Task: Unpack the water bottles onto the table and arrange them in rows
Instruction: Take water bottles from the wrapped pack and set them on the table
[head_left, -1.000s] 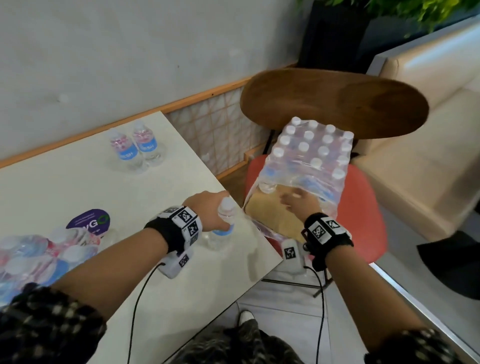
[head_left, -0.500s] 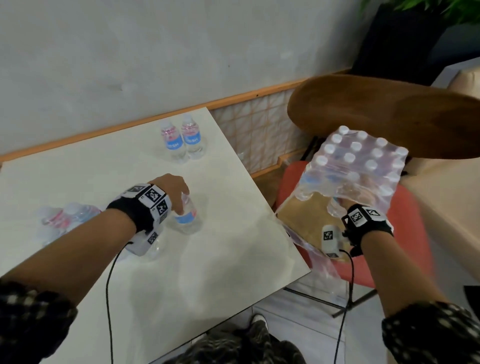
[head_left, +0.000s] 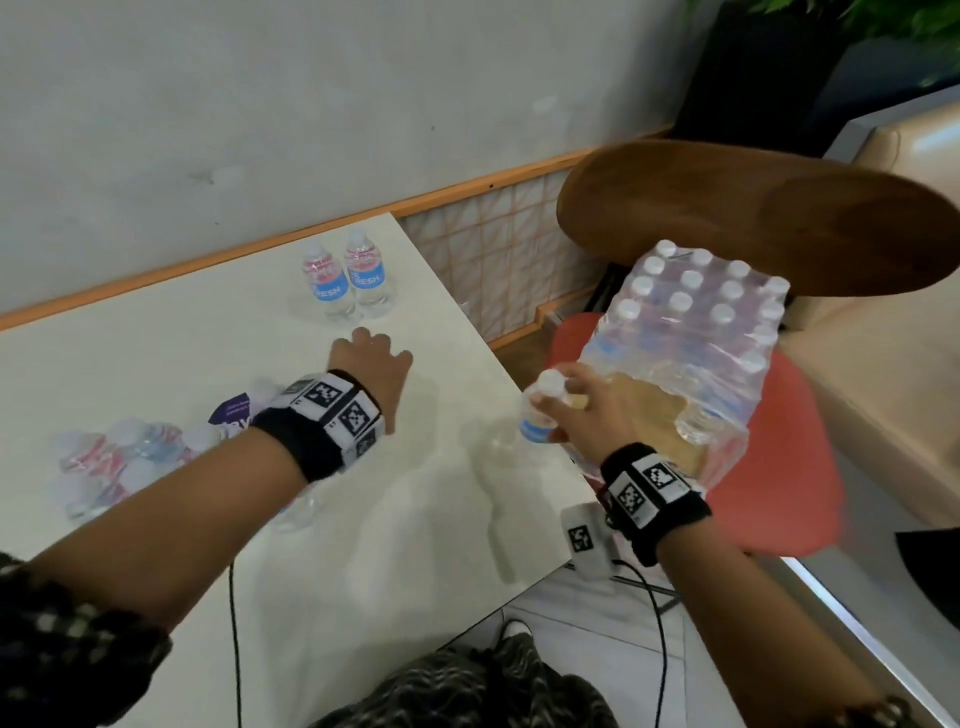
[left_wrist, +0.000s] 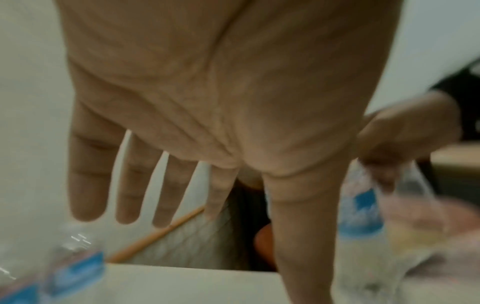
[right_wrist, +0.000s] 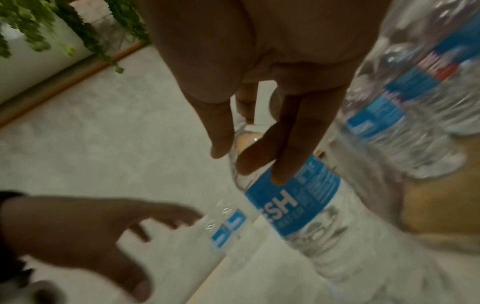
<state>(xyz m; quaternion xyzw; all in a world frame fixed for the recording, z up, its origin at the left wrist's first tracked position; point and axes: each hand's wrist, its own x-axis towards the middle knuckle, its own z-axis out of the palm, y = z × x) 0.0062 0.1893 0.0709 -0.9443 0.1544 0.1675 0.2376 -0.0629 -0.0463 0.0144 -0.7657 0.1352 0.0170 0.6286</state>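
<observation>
My right hand (head_left: 563, 402) grips a small clear water bottle (head_left: 537, 421) by its neck, just below the white cap, over the table's right edge. Its blue label (right_wrist: 293, 205) is plain in the right wrist view. Right behind it, a shrink-wrapped pack of bottles (head_left: 696, 332), torn open at the near side, sits on a red chair seat (head_left: 800, 467). My left hand (head_left: 376, 351) hovers palm down over the white table (head_left: 441, 519), its fingers (left_wrist: 130, 185) straight, spread and empty. Two upright bottles (head_left: 345, 283) stand side by side just beyond it, near the wall.
A bunch of wrapped bottles (head_left: 114, 462) lies at the table's left, and a clear bottle (head_left: 298, 512) shows under my left forearm. The wooden chair back (head_left: 753, 218) rises behind the pack. A beige sofa (head_left: 883, 353) is at the right.
My left hand no longer holds the bottle it carried and has reached toward the two back bottles, fingers spread. My right hand has come out of the pack with a bottle, moving left.
</observation>
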